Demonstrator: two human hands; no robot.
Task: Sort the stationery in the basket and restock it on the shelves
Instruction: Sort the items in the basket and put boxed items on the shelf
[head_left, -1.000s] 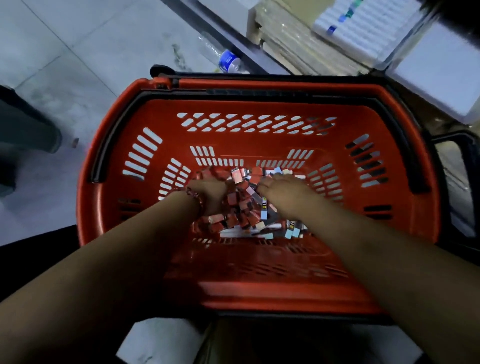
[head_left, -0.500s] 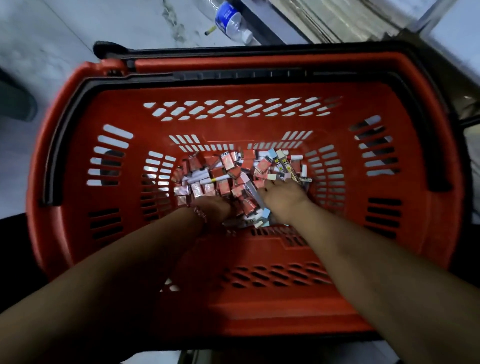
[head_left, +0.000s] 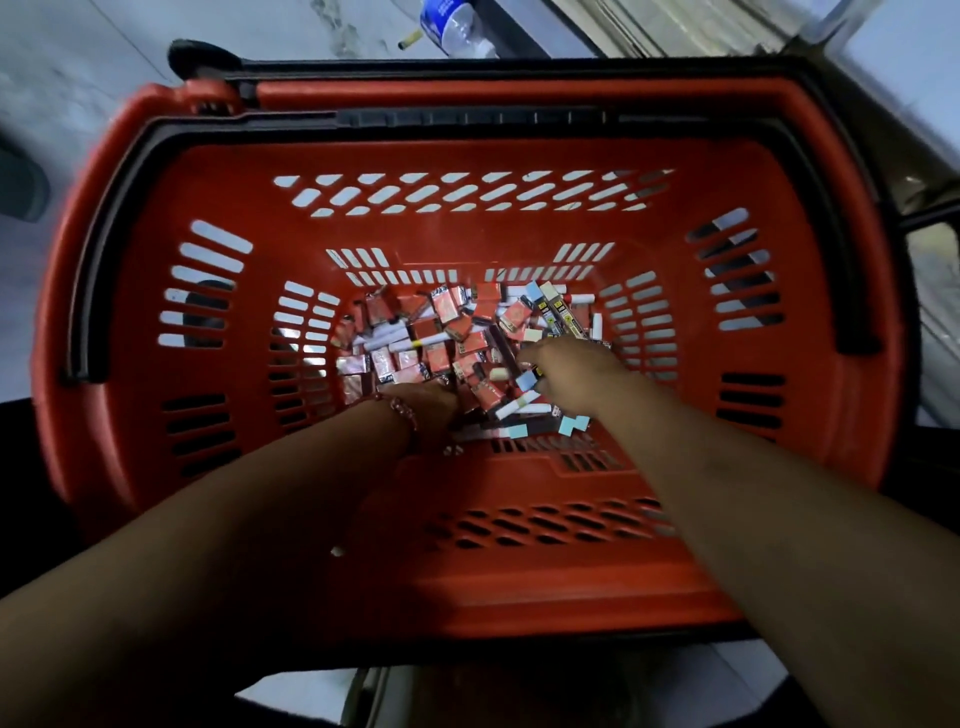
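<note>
My right hand (head_left: 576, 376) curls round a blue-tipped piece (head_left: 525, 381) at the near right of the stationery pile (head_left: 441, 332) on the basket (head_left: 467, 119) floor; I cannot tell my left hand's (head_left: 428, 410) grip, red packs (head_left: 395, 359) just ahead of it

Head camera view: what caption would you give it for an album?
A left hand and right hand reach into small stationery packs heaped in a red basket.

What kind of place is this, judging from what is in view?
Probably a stationery shop or its stockroom. A red shopping basket holds a heap of small stationery packets, and what looks like the edge of shelving shows at the top right, though it is blurred.
</note>
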